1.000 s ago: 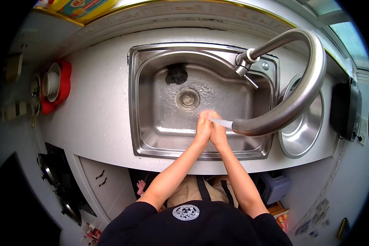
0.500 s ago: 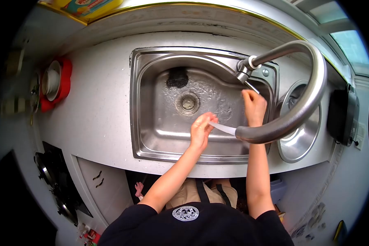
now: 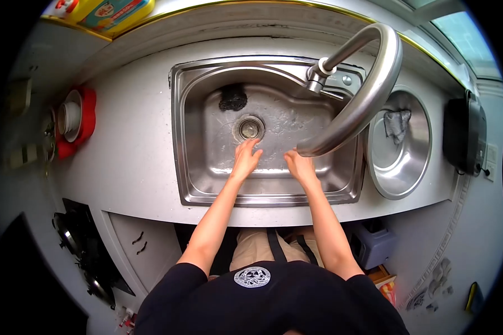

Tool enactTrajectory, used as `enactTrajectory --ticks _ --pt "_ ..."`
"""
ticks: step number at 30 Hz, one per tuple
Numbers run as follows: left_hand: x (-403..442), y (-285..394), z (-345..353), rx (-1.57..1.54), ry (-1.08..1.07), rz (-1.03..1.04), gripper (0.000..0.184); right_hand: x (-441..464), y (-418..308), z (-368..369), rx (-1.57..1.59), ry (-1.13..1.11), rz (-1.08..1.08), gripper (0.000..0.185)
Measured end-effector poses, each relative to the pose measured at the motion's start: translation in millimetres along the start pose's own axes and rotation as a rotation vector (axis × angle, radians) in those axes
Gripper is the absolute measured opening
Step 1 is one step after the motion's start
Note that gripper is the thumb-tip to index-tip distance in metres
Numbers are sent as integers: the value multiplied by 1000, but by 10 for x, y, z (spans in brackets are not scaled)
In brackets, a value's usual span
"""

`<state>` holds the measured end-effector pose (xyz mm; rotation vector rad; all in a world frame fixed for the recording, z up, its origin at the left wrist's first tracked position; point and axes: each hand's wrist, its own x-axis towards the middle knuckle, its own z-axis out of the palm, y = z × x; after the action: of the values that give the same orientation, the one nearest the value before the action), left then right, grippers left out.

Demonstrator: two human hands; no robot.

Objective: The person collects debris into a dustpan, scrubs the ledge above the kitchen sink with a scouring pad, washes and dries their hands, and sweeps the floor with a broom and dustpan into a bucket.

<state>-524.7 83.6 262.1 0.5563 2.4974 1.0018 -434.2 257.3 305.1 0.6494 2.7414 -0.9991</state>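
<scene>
Over the stainless steel sink (image 3: 204,201), my left hand (image 3: 245,160) is open and holds nothing, its fingers stretched toward the drain (image 3: 250,129). My right hand (image 3: 300,165) hangs just below the mouth of the curved faucet (image 3: 369,95), which covers part of it. Its visible fingers are loosely apart, with nothing seen in them. No water stream shows from the spout. The faucet lever (image 3: 332,95) stands untouched at the back. A dark scouring pad (image 3: 232,98) lies on the sink floor beyond the drain.
Right of the sink is a metal basin (image 3: 397,181) with a grey cloth (image 3: 397,126) inside. A black appliance (image 3: 465,134) stands farther right. Left on the counter (image 3: 128,139) are bowls (image 3: 71,118) in a red rack (image 3: 88,114). A yellow package (image 3: 114,14) sits on the ledge.
The water stream has stopped. My right hand has left the faucet lever and come left under the spout. My left hand has shifted left, nearer the drain. The view has moved slightly.
</scene>
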Motion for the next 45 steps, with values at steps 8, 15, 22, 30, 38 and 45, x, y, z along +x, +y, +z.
enactTrajectory --ticks 8,15,22,30,38,45 --pt "625 62 -330 -155 123 -24 32 -294 -613 -1197 367 105 -35 22" --pt "53 207 -562 407 10 59 37 277 806 -2668 -50 614 174 26" --pt "-267 -117 -1130 184 178 138 25 503 1905 -2458 -287 349 375 29" --pt "-257 -261 -1991 392 368 320 28 -50 -133 -2609 492 630 22 13" --pt "-125 537 -1148 -463 16 96 39 42 -1038 -824 170 179 -225 23" --pt "48 454 -675 -1461 89 -477 44 49 -1081 -383 740 -71 -37 51"
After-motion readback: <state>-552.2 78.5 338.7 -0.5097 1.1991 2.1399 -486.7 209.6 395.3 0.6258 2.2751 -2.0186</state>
